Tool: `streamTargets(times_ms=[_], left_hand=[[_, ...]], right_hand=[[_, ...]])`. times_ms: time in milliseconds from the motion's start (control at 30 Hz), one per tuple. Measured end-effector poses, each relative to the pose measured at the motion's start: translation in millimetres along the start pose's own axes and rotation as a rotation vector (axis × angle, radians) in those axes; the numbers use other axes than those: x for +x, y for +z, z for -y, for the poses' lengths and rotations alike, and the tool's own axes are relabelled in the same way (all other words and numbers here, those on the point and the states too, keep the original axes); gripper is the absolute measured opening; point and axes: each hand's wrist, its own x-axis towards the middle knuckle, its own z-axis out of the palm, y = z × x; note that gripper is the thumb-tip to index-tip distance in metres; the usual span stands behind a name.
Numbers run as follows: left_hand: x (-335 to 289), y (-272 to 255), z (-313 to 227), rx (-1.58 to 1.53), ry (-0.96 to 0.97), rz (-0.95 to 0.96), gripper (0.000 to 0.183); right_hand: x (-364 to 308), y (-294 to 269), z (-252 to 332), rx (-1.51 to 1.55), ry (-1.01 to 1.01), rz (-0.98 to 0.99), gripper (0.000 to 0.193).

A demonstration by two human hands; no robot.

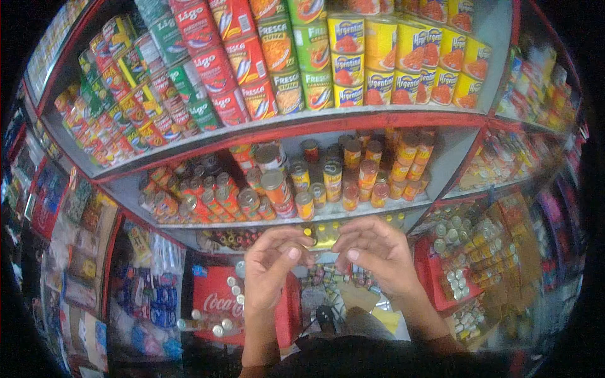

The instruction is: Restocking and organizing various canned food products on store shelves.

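Note:
My left hand point(272, 263) and my right hand point(380, 257) are raised in front of me at the middle, a small gap between them. Their fingers are loosely curved, the thumbs point toward each other, and I see nothing held in either. Just past the fingertips is a low shelf level with yellow-capped bottles point(322, 233), partly hidden by the hands. Above that, the middle shelf point(353, 214) bears several orange and yellow cans point(332, 179) in short stacks. Neither hand touches a can.
Tightly stacked tins point(258, 75) in green, red and yellow fill the upper shelf. A red crate point(211, 286) with bottles stands low at left, another red crate point(432, 271) with cans at right. Blue packs point(161, 296) hang at far left. Clutter lies on the floor point(346, 299) below my hands.

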Motion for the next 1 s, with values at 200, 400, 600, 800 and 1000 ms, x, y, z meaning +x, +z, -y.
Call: streamTargets(times_ms=[200,400,600,800,1000], left_hand=[[-35,5,-4,0.039,0.087,-0.132,0.024],[-70,9,-1,0.097,0.212,-0.336,0.022],[-93,32,-10,0.077,0.246,-0.37,0.022],[-97,58,1,0.079,0.168,-0.271,0.02],[-99,69,5,0.105,0.158,-0.235,0.021]], right_hand=[[-11,-14,-13,0.027,0.04,0.058,0.026],[-15,-29,-13,0.036,0.069,0.131,0.024],[-37,-12,-11,0.072,0.111,0.251,0.024],[-53,-6,-12,-0.042,0.058,0.288,0.024],[-62,-10,-12,-0.094,-0.002,0.289,0.023]])
